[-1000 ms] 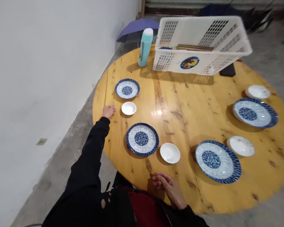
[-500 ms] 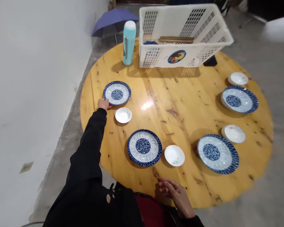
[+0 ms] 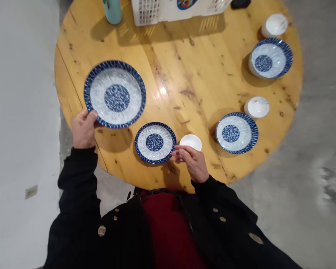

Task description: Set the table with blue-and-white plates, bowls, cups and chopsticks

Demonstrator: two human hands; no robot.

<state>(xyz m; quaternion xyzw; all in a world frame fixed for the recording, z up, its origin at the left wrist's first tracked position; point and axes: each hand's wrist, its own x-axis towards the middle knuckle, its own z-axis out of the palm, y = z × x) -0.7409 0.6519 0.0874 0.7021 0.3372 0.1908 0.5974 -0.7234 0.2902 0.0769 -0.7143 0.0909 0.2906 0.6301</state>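
My left hand [image 3: 84, 128] grips the lower left rim of a blue-and-white plate [image 3: 116, 95], raised above the table with its shadow below. The white bowl that stood on this side does not show now; the raised plate covers that spot. A second blue-and-white plate [image 3: 155, 143] lies flat near the front edge. To its right is a small white bowl [image 3: 190, 141]. My right hand [image 3: 190, 161] hovers over the bowl's near side and the plate's right rim, its fingers loosely extended and holding nothing.
At the right of the wooden table [image 3: 168, 108] are two patterned dishes, one near [image 3: 238, 132] and one far [image 3: 270, 59], each beside a white bowl. A white plastic crate [image 3: 173, 13], a turquoise bottle [image 3: 112, 11] and a black object [image 3: 240, 3] stand at the back.
My left hand has lifted the left plate off the table and brought it closer. My right hand has moved up beside the near plate and bowl. The view has tilted down.
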